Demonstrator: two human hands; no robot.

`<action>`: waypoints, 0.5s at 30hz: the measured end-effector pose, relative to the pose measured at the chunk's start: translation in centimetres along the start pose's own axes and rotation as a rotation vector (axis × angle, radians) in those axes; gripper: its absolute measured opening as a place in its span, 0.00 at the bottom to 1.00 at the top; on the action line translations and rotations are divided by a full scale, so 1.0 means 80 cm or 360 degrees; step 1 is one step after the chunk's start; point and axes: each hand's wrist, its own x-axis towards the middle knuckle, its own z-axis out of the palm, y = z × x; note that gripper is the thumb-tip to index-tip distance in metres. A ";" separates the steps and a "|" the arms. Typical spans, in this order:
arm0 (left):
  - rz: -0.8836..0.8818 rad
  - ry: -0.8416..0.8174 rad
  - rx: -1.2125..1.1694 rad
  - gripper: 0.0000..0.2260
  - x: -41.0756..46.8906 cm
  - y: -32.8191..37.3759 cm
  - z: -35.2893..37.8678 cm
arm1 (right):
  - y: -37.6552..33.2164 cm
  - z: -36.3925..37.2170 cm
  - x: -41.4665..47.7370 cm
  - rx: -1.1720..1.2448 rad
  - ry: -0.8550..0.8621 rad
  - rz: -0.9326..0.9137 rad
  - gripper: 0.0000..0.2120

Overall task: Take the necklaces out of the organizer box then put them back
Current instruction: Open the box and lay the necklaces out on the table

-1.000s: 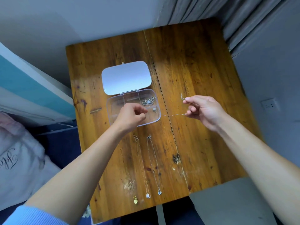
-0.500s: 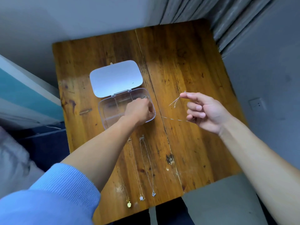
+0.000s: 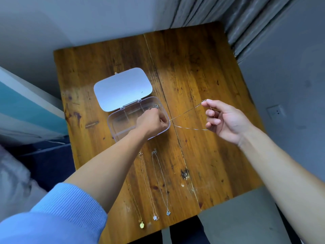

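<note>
A clear plastic organizer box (image 3: 121, 120) lies open on the wooden table (image 3: 193, 67), its lid (image 3: 123, 88) folded back. My left hand (image 3: 153, 122) reaches into the box's right side, fingers curled and pinching one end of a thin silver necklace (image 3: 186, 112). My right hand (image 3: 223, 118) pinches the other end of that chain, stretched taut in two strands between the hands. Another bunched necklace (image 3: 155, 106) sits in the box's far right compartment. Three necklaces (image 3: 158, 182) lie straight on the table near the front edge, pendants toward me.
A small dark charm or knot (image 3: 185, 174) lies right of the laid-out necklaces. A wall and grey curtain (image 3: 246, 23) stand behind the table, a wall socket (image 3: 275, 111) at right. Bedding (image 3: 17, 182) is at left.
My left hand went from above the box's front into its right side and took hold of the chain. My right hand drew right, pulling the chain taut. The view shifted.
</note>
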 end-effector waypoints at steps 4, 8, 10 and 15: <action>-0.0022 0.0051 0.0013 0.10 0.003 0.003 0.002 | 0.000 0.005 0.005 0.0016 0.0032 0.0007 0.06; -0.0042 0.0102 0.0030 0.08 0.005 0.004 0.008 | 0.002 0.006 0.011 0.0028 0.0046 0.0004 0.06; -0.0021 0.0086 -0.0014 0.06 0.004 0.003 0.006 | 0.003 0.004 0.013 -0.0003 0.0072 -0.0009 0.06; 0.0051 0.0147 -0.0138 0.10 -0.020 0.004 -0.020 | 0.002 0.001 0.018 -0.0356 0.0186 -0.0177 0.08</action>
